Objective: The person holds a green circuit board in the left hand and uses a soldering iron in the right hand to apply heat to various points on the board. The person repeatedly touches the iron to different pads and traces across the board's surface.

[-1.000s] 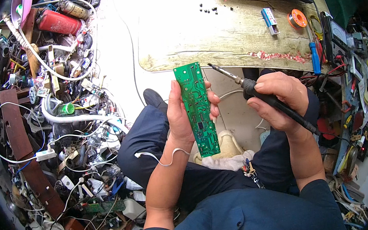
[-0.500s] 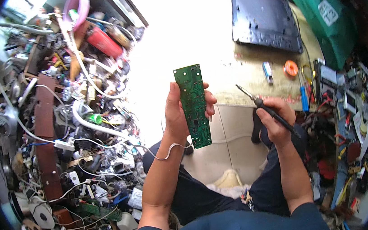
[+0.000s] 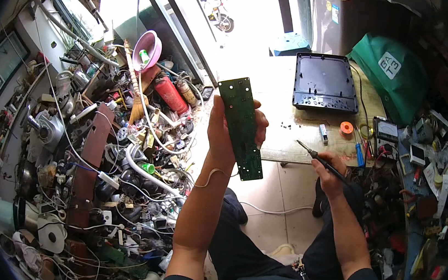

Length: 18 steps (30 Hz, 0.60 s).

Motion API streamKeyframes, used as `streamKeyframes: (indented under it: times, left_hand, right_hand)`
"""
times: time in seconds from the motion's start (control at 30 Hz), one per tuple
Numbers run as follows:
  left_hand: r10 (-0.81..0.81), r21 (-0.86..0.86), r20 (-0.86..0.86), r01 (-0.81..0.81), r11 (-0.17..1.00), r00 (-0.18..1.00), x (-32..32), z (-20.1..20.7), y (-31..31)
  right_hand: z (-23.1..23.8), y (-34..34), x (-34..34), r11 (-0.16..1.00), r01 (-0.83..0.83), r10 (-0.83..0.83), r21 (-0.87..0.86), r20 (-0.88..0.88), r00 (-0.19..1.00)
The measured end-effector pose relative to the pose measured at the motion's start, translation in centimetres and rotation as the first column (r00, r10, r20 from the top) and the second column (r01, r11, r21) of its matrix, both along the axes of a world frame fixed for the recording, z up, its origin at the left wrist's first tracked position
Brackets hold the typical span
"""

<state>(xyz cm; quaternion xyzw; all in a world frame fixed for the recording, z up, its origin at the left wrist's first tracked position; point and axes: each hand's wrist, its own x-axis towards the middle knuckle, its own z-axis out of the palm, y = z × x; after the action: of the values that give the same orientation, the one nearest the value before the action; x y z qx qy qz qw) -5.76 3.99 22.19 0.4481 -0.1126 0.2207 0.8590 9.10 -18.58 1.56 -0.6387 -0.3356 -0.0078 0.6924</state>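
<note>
My left hand (image 3: 224, 131) grips a long narrow green circuit board (image 3: 241, 128) and holds it upright in front of me, its solder side toward the camera. Lower and to the right, my right hand (image 3: 329, 175) is closed around the black handle of a soldering iron (image 3: 321, 161), whose thin metal tip points up and left, apart from the board. A thin band loops around my left wrist. I sit with my legs in dark trousers over a tiled floor.
A heap of scrap electronics, wires and hoses (image 3: 101, 176) fills the left side, with a red cylinder (image 3: 169, 94) and a pink bowl (image 3: 148, 49). Ahead lies a low board (image 3: 295, 132) bearing a black appliance casing (image 3: 323, 82), an orange roll (image 3: 347, 127) and a blue-handled screwdriver (image 3: 359, 153). Tools clutter the right.
My left hand has raised the circuit board higher and farther from me. My right hand with the soldering iron has dropped lower and away from the board. The view has tilted up.
</note>
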Motion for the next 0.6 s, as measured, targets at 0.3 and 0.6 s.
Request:
streamKeyframes:
  times: [0.3,0.6]
  left_hand:
    - [0.040,-0.152,-0.251,-0.081,0.985,0.967,-0.2,-6.1,-1.8]
    - [-0.041,-0.339,-0.460,-0.133,0.931,0.887,1.9,-14.5,-1.8]
  right_hand:
    - [0.0,-0.5,0.3,0.999,0.020,-0.020,0.034,-0.001,1.000]
    - [0.9,-1.0,1.0,0.999,0.028,-0.035,-0.047,-0.152,0.988]
